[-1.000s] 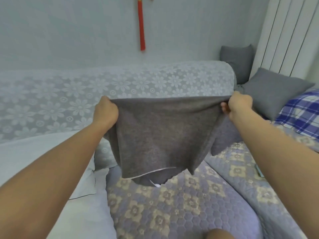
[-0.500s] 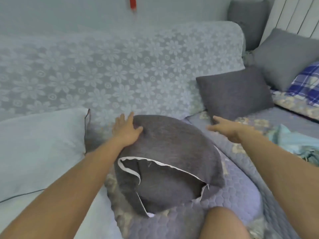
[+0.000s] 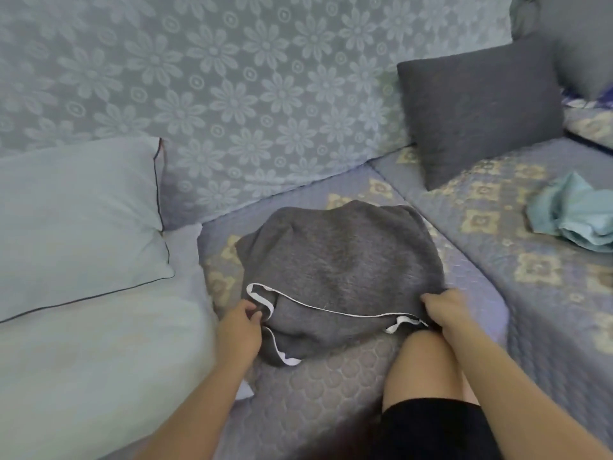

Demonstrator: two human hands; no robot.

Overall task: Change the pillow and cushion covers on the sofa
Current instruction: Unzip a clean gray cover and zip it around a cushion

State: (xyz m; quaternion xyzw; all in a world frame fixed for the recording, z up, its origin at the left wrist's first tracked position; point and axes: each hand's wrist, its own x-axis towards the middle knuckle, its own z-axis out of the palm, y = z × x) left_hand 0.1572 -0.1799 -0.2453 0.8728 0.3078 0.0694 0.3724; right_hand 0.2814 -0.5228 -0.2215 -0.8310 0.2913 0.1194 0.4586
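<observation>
Grey cushion cover (image 3: pixel 338 260) now flat on sofa (image 3: pixel 331 386); left hand (image 3: pixel 240 322) and right hand (image 3: pixel 444 310), earlier spread above, each pinch its white-edged opening.

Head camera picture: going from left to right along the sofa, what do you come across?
Pale blue pillow → left hand → grey cushion cover → right hand → dark grey cushion → crumpled light blue cloth.

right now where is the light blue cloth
In the head view the crumpled light blue cloth lies at the far right on the quilted sofa seat, right of the grey cover and below the dark grey cushion.
</observation>
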